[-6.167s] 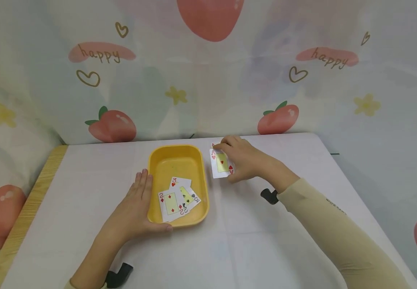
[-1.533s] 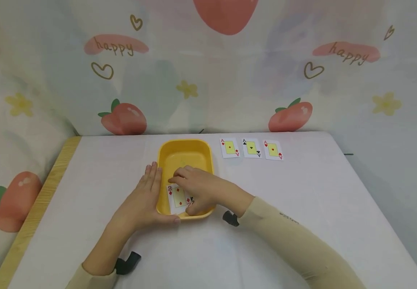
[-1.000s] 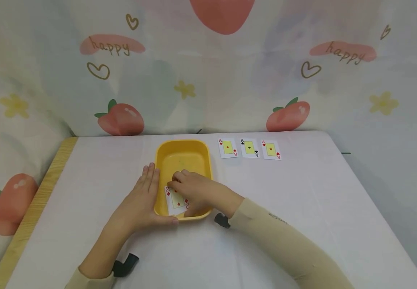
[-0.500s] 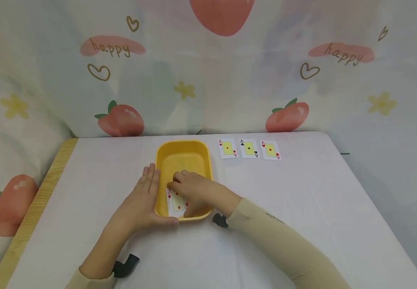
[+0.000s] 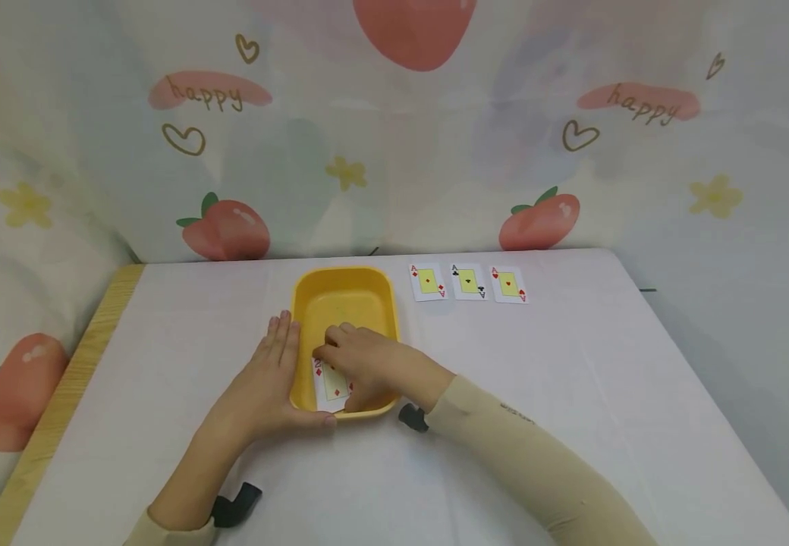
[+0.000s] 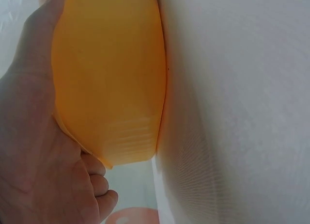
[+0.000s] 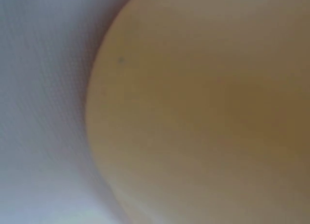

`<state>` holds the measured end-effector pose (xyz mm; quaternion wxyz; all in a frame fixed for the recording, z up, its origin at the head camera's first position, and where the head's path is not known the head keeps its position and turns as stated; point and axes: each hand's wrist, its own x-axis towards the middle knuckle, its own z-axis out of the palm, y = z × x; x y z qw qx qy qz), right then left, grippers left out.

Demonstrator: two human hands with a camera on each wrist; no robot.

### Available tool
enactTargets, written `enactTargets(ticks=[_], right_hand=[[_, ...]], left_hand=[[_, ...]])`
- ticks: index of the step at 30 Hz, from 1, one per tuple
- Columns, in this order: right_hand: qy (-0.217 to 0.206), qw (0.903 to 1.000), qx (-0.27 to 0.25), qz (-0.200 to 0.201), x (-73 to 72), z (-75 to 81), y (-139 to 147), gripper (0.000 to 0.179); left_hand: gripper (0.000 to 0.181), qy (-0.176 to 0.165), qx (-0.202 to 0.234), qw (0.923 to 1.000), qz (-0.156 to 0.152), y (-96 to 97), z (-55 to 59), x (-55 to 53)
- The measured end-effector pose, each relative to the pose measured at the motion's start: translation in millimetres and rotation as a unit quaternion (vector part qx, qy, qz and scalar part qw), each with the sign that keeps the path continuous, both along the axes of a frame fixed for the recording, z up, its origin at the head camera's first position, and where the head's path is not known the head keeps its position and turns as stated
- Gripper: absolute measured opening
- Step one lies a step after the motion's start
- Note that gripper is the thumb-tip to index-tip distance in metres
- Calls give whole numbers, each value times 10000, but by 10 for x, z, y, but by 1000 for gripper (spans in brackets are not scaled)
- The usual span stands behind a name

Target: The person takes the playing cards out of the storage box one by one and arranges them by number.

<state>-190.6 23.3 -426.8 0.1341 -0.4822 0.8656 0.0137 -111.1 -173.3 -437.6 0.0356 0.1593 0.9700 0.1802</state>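
A yellow plastic tray (image 5: pixel 347 299) lies on the table with playing cards in its near half. On top of these is the two of diamonds (image 5: pixel 333 385), partly covered by my right hand (image 5: pixel 370 368). That hand reaches in over the tray's right rim, thumb at the card's near end and curled fingers at its far end. My left hand (image 5: pixel 265 387) rests along the tray's left side, fingers straight and thumb across the near rim. In the left wrist view its palm lies against the tray wall (image 6: pixel 109 78). The right wrist view shows only the blurred tray wall (image 7: pixel 193 117).
Three aces lie face up in a row right of the tray: diamonds (image 5: pixel 428 282), clubs (image 5: pixel 469 282) and hearts (image 5: pixel 508 284). A patterned cloth (image 5: pixel 429 167) hangs behind the white-covered table (image 5: pixel 538 394). Bare wood (image 5: pixel 67 394) shows along the left edge.
Earlier my right hand held aces beside the tray; three aces now lie in a row there. That hand is now in the tray at the two of diamonds. My left hand stays on the tray.
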Motion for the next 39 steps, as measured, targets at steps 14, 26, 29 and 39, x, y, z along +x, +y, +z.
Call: enactTargets(ticks=[14, 26, 29, 39], right_hand=[[-266, 9994, 82, -225, -52, 88, 38, 92], [-408, 9984, -236, -325, -99, 151, 123, 89], [-292, 9987, -304, -278, -94, 216, 152, 88], [-12, 9981, -403, -456, -68, 425, 312, 93]], left_hand=[[145, -76, -55, 10000, 11, -16, 16, -11], [145, -90, -65, 9999, 68, -1, 11, -4], [144, -77, -57, 9999, 62, 2, 27, -1], [146, -116, 3, 9999, 84, 12, 13, 15]])
